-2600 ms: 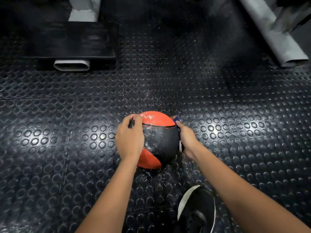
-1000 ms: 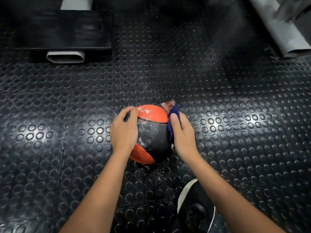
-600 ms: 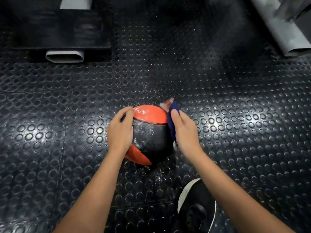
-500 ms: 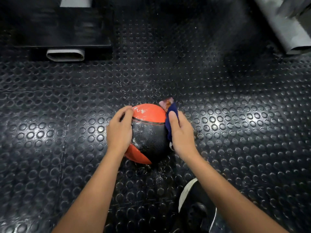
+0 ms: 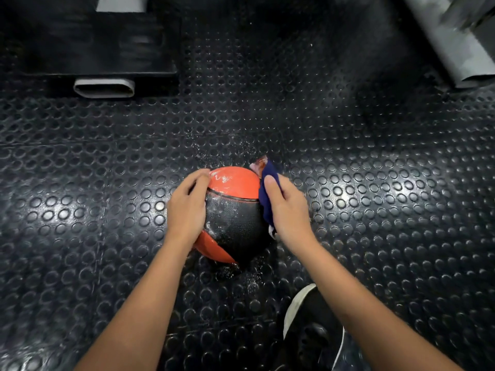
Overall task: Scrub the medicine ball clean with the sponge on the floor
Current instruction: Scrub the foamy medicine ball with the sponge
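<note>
An orange and black medicine ball (image 5: pixel 231 210) rests on the studded black rubber floor (image 5: pixel 375 210), its surface wet and streaked with foam. My left hand (image 5: pixel 187 207) is pressed flat against the ball's left side, holding it still. My right hand (image 5: pixel 288 210) presses a dark blue sponge (image 5: pixel 267 183) against the ball's right side. The sponge's reddish top corner sticks up past the ball. Much of the sponge is hidden under my palm.
Water droplets speckle the floor around and beyond the ball. A black shoe with a white sole (image 5: pixel 313 330) stands near the bottom edge. A black equipment base with a grey tube end (image 5: pixel 104 88) sits at the back left. A grey post (image 5: pixel 450 44) slants at the back right.
My right hand has slid the sponge from the ball's lower right side up towards its top right. The left hand has stayed on the ball's left side.
</note>
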Demonstrator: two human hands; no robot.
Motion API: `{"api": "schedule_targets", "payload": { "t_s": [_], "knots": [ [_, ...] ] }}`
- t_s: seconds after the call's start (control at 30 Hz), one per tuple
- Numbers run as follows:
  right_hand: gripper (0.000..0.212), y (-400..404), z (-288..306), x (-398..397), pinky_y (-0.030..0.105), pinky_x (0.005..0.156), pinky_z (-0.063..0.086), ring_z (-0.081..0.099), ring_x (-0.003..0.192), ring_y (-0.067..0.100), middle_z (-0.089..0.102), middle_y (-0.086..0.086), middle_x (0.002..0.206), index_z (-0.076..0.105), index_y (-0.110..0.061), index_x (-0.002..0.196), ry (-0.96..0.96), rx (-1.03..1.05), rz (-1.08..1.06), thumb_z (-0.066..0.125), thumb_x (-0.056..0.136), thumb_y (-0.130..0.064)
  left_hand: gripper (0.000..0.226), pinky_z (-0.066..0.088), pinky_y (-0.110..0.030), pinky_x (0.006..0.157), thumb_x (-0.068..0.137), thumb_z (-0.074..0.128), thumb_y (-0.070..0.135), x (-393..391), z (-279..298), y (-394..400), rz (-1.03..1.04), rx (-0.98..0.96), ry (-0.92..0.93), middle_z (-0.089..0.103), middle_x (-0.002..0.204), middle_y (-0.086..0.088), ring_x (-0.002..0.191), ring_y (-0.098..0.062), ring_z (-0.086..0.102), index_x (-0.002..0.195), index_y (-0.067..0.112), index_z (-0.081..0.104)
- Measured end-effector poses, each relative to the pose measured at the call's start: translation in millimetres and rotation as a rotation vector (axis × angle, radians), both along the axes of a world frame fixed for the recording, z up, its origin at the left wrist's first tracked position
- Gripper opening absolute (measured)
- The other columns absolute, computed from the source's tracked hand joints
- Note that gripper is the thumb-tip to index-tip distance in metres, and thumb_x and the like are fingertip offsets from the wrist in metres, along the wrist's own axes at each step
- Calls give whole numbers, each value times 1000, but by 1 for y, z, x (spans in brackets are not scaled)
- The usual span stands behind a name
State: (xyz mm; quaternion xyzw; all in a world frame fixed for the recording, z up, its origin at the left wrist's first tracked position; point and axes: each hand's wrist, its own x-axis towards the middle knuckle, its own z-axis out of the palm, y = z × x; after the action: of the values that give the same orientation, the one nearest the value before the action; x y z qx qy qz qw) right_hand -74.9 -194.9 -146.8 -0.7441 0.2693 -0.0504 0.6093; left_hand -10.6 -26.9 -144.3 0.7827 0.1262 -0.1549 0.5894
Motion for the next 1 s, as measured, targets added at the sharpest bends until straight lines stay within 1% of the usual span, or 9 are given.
{"api": "schedule_targets", "payload": {
  "t_s": [0.07,0.23,0.33,0.47,0.57,0.67,0.83,0.93,1.0],
  "knots": [
    [34,2,-11,-5,29,64,46,63,70,11,69,-5,78,67,-24,86,3,64,-39,45,111,-33,28,40,-20,95,106,53,43,-2,0,1,-11,-4,-15,68,131,17,124,-8,58,124,36,74],
    [41,-23,-54,5,39,112,45,68,119,28,76,3,116,74,-15,120,395,411,-125,43,103,-36,15,39,-21,91,104,55,47,-5,2,-5,-59,49,-54,66,128,23,122,-6,57,109,53,67],
    [38,-28,-43,7,41,99,48,69,109,30,77,7,105,76,-13,107,413,329,-99,48,102,-38,15,40,-25,90,105,53,48,1,2,-6,-103,75,-41,66,125,21,119,-9,57,109,55,66],
    [34,-5,-9,1,32,86,47,66,92,13,73,-15,91,74,-37,86,32,74,-75,47,105,-43,36,46,-43,106,91,49,68,2,-2,-2,-127,86,-36,67,128,20,123,-14,59,117,54,69],
    [37,5,-7,-3,28,72,40,54,72,7,58,-19,74,57,-41,74,-50,-56,-9,46,109,-36,29,45,-41,108,96,51,61,1,-2,0,-125,65,-49,67,130,19,125,-13,59,117,51,69],
    [35,-7,-13,5,23,77,52,66,76,-2,71,-15,88,70,-27,94,-35,142,-26,41,113,-27,20,42,-36,102,103,53,52,1,-1,-1,-104,62,-60,67,128,19,125,-12,57,115,52,68],
    [42,-33,-29,16,30,93,50,67,102,20,74,6,109,71,-12,112,460,389,5,32,113,-27,10,36,-34,97,97,54,57,3,9,-11,-128,98,-47,59,110,34,118,-10,55,97,63,62],
    [40,-40,-30,12,33,86,48,67,91,23,75,9,99,73,-9,105,496,449,-44,36,111,-23,13,36,-33,97,100,54,53,5,8,-12,-149,106,-52,58,109,36,117,-10,55,98,62,62],
    [42,-41,-29,7,35,91,51,70,99,27,77,15,113,73,-4,120,422,546,-136,41,111,-30,13,39,-35,98,93,52,59,6,7,-11,-151,106,-44,59,110,36,116,-11,56,98,63,63]
  ]
}}
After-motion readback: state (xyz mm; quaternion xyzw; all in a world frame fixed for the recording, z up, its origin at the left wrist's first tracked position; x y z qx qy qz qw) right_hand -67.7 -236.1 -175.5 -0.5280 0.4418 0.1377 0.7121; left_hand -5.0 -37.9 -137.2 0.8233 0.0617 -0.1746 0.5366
